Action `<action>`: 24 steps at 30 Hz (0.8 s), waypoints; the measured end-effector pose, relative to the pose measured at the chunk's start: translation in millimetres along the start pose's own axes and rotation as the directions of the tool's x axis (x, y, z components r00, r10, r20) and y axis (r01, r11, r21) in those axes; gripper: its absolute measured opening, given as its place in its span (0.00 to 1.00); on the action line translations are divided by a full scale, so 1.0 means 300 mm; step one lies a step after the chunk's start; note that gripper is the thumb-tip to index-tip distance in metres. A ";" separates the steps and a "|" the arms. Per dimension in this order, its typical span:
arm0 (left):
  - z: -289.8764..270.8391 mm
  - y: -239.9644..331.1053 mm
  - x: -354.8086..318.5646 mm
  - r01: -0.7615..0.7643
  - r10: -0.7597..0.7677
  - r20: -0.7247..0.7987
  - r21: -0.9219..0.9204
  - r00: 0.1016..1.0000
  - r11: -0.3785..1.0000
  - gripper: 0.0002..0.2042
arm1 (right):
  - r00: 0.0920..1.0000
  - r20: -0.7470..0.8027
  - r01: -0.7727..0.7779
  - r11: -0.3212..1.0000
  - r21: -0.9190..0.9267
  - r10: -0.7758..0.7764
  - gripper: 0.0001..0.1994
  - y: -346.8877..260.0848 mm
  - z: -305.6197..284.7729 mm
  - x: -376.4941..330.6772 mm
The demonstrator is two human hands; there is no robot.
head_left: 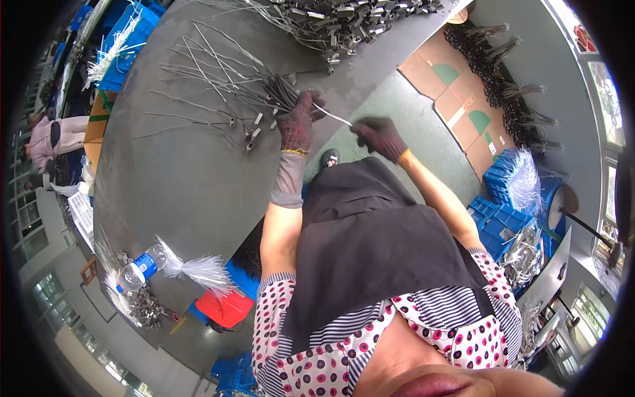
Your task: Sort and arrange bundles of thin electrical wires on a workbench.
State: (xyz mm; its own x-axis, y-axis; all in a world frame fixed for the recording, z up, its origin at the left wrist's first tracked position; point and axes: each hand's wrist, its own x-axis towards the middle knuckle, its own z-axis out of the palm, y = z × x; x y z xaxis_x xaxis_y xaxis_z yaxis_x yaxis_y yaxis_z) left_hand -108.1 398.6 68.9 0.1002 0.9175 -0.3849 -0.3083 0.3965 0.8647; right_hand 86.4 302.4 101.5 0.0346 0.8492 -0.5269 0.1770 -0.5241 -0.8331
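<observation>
A bundle of thin dark-grey cables [281,91] lies on the grey table, its loose ends fanned out to the left and small metal connectors [253,135] beside it. My left hand [296,126], in a dark red knit glove, is closed around the bundle's right end. From there a thin white strip, apparently a tie [335,116], stretches to the right. Its far end is pinched by my gloved right hand [380,136], which is out past the table edge. How the strip runs around the cables is hidden by the left glove.
More cables with metal connectors [357,23] are heaped at the table's far side. A water bottle [142,268] lies beside clear strip bundles [198,268] at the left. Cardboard [456,99] with dark cable bundles [509,99] lies right; blue crates [499,225] stand nearer. A red stool [225,308] is lower left.
</observation>
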 end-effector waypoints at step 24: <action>-0.142 0.144 0.273 -0.044 0.025 -0.109 -0.174 0.994 0.984 0.05 | 0.806 0.385 0.547 0.815 -0.191 -0.450 0.09 -0.113 0.058 0.236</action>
State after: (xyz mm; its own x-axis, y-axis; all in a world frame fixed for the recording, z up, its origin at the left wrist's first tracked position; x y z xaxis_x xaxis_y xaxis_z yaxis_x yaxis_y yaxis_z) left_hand -153.4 489.6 61.0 -0.0109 0.9182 -0.3960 -0.4719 0.3445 0.8116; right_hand 65.8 379.1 89.5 -0.4303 0.8954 -0.1142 0.3512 0.0495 -0.9350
